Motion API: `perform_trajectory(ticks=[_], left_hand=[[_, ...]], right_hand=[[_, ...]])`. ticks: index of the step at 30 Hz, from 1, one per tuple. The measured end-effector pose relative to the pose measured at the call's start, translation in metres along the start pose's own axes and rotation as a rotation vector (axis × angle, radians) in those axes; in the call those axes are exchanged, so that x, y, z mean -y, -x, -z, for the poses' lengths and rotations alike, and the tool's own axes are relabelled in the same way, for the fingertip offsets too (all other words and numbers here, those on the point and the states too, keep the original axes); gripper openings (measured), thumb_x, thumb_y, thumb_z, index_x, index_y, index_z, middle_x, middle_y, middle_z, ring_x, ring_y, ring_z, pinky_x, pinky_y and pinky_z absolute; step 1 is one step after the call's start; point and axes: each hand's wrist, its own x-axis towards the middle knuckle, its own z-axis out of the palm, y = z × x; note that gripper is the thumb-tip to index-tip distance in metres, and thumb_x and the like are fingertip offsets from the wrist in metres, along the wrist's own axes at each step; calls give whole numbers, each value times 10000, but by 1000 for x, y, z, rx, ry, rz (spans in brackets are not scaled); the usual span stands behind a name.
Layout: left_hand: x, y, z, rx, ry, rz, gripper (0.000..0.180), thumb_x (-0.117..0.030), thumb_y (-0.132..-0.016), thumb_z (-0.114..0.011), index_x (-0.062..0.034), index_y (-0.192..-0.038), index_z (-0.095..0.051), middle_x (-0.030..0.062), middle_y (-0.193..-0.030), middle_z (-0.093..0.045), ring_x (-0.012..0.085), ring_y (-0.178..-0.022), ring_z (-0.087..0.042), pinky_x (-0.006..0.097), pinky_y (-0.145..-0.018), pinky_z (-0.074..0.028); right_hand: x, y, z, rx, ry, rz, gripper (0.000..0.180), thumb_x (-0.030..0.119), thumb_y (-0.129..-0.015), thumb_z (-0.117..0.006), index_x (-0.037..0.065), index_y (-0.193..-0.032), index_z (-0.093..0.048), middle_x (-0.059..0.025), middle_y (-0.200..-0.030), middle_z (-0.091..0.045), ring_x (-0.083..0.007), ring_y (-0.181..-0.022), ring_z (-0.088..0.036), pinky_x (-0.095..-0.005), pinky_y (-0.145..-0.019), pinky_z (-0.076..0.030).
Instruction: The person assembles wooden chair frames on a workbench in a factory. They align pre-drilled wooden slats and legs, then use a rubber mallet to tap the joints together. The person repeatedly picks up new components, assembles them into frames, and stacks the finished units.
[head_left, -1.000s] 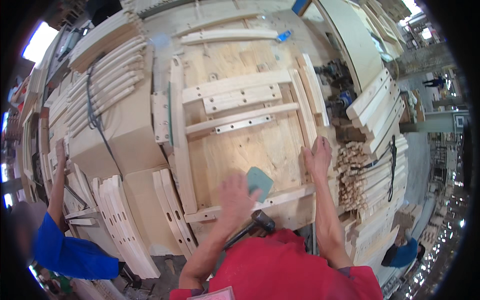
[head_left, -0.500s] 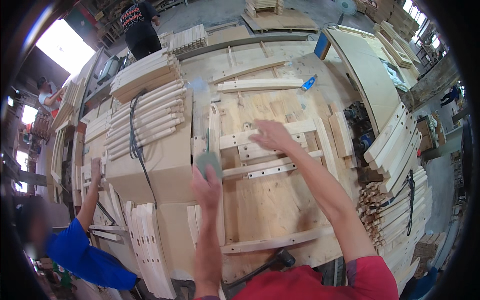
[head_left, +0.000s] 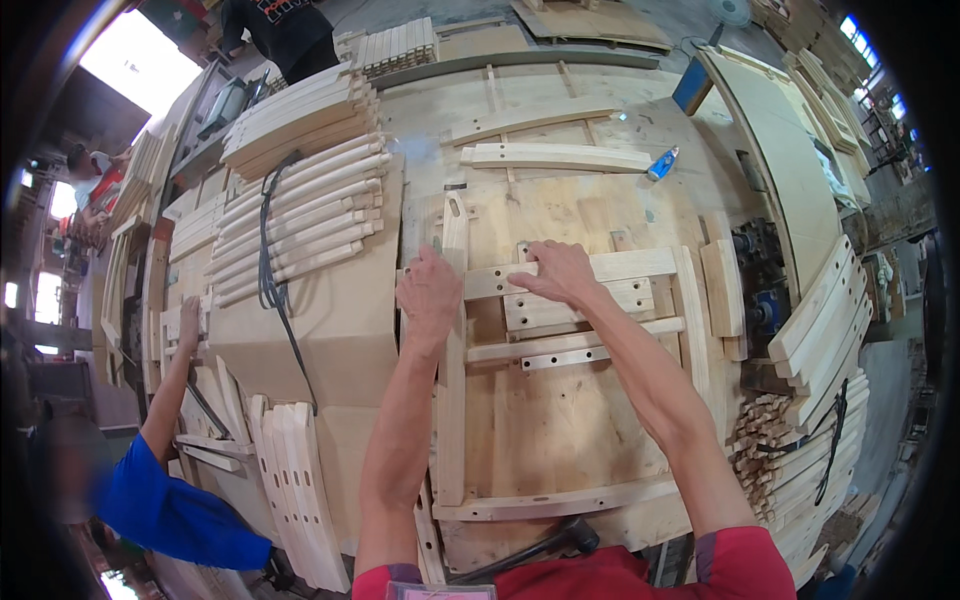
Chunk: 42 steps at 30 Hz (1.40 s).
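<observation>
Nearest the body, a mallet [head_left: 540, 548] lies on the bench [head_left: 560, 440], handle toward the left, untouched. Just beyond it the curved bottom rail [head_left: 560, 498] closes the lower end of the frame.

Left hand [head_left: 428, 292]: set on the left stile [head_left: 452, 380] where the top rail meets it. The fingers are curled, knuckles up; whether they clamp the stile or only press on it cannot be told from this view.

Right hand [head_left: 558, 272]: laid flat and open on the top rail [head_left: 590, 271], fingers spread, gripping nothing. Below it lie the slotted block [head_left: 580, 304] and the lower rail [head_left: 575, 345], both between the stiles; the right stile [head_left: 692, 320] curves along the far side.

Recommended practice, as a judgement: hold the stile steady with the left hand while the right hand presses the rail squarely toward the joint. Keep pressure near the joint, not mid-span, so the rail does not cock. Keep fingers off the seam before any mallet blow.

Beyond the frame, a loose rail [head_left: 555, 157] and a small blue bottle [head_left: 662, 164] lie on the bench. To the left, stacked slats [head_left: 300, 220] carry a black cord [head_left: 270, 250]. Another person's arm in a blue sleeve [head_left: 165, 505] works at the left edge.
</observation>
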Motion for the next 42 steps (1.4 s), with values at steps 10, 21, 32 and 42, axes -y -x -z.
perform_trajectory(ticks=[10, 21, 32, 42], left_hand=[[26, 13, 7, -71, 188, -146, 318, -256, -942, -594, 17, -1104, -586, 264, -1043, -662, 474, -989, -651, 554, -857, -516], [43, 25, -3, -140, 317, -324, 395, -199, -890, -673, 51, -1185, -592, 252, -1085, -588, 446, -983, -614, 515, -824, -524], [41, 25, 2, -89, 364, -344, 379, -39, -830, -541, 76, -1188, -590, 269, -1032, -571, 467, -960, -585, 516, -828, -513], [39, 24, 5, -79, 404, -349, 385, -19, -828, -536, 77, -1193, -612, 242, -1034, -589, 426, -950, -603, 474, -852, -515]], right_hand=[[4, -4, 1, 44, -48, -37, 642, 695, -771, -721, 103, -1019, -717, -117, -1015, -725, -300, -980, -691, -471, -890, -460], [6, -3, 6, 72, -53, -63, 578, 633, -786, -729, 101, -1010, -717, -104, -1010, -721, -295, -999, -691, -483, -901, -462], [5, -3, 1, 104, -78, -83, 593, 613, -791, -726, 92, -1072, -682, -133, -1084, -704, -311, -1062, -658, -493, -935, -426], [5, -2, -4, 37, -92, -100, 545, 598, -796, -744, 93, -990, -676, -120, -1028, -693, -302, -1056, -655, -499, -952, -415]])
